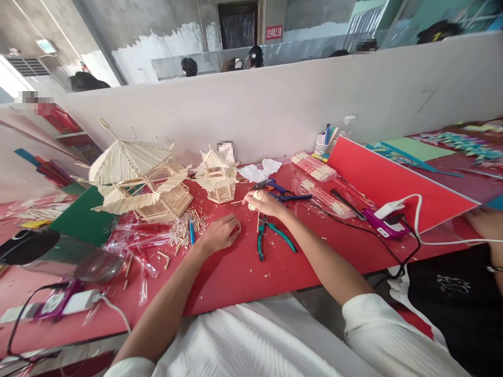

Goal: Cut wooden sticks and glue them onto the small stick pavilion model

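Observation:
My right hand (pixel 267 203) grips a small panel of short wooden sticks (pixel 255 198) between thumb and fingers, just above the table. My left hand (pixel 222 232) rests on the red tabletop with its fingers loosely bent and apart, and I see nothing in it. Below my right hand lie green-handled pliers (pixel 275 235) with their handles spread. Behind it are glue guns (pixel 269 184) with dark blue bodies. A small pavilion model of sticks (pixel 218 178) stands just beyond my hands, and a larger one (pixel 137 178) is to the left.
Loose stick pieces (pixel 181 235) and a blue pen (pixel 192 230) lie left of my left hand. Packs of sticks (pixel 314 167), a purple power strip (pixel 385 224) and a red board (pixel 393 178) occupy the right. A clear plastic jar (pixel 74 256) lies at left. A white partition (pixel 275 110) runs behind.

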Motion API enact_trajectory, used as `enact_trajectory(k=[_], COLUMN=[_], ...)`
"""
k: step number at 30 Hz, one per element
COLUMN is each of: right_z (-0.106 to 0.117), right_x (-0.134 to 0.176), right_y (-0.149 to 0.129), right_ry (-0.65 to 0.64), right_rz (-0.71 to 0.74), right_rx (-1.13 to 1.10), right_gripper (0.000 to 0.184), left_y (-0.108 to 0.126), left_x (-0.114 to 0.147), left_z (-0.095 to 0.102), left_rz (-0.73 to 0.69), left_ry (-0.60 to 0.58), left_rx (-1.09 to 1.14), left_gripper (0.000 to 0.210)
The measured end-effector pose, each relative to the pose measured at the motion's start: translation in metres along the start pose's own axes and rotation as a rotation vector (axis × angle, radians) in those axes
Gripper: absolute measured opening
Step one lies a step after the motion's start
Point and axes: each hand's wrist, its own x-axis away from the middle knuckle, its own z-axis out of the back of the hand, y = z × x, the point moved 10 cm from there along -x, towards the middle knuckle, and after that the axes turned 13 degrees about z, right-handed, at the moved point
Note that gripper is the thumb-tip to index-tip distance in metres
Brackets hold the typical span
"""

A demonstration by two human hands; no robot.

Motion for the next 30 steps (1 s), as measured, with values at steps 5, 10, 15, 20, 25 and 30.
enact_trajectory(k=[5, 10, 15, 20, 25, 30], right_z=[-0.021, -0.041, -0.052, -0.052, -0.050, -0.045], right_x=[-0.001, -0.003, -0.002, -0.003, -0.004, -0.004], right_y=[0.003, 0.006, 0.010, 0.008, 0.013, 0.014], right_ry=[-0.076, -0.145, -0.202, -0.165, -0.129, -0.076], right_rz=[-0.014, 0.058, 0.043, 0.038, -0.025, -0.032], right_rx=[0.220, 0.357, 0.403, 0.364, 0.354, 0.347], right_gripper=[0.026, 0.017, 0.014, 0.013, 0.035, 0.048], left_y=[-0.022, -0.034, -0.033, -0.027, -0.025, -0.034], left_x=[-0.004, -0.014, -0.027, -0.040, -0.047, -0.046], left_z=[0.018, 0.035, 0.028, 0.029, 0.030, 0.024], left_rz=[0.024, 0.075, 0.047, 0.025, 0.084, 0.208], left_ry=[0.096, 0.205, 0.147, 0.140, 0.178, 0.221], left_rx=[0.175, 0.436, 0.570, 0.605, 0.621, 0.650], left_gripper=[0.025, 0.027, 0.023, 0.015, 0.014, 0.021])
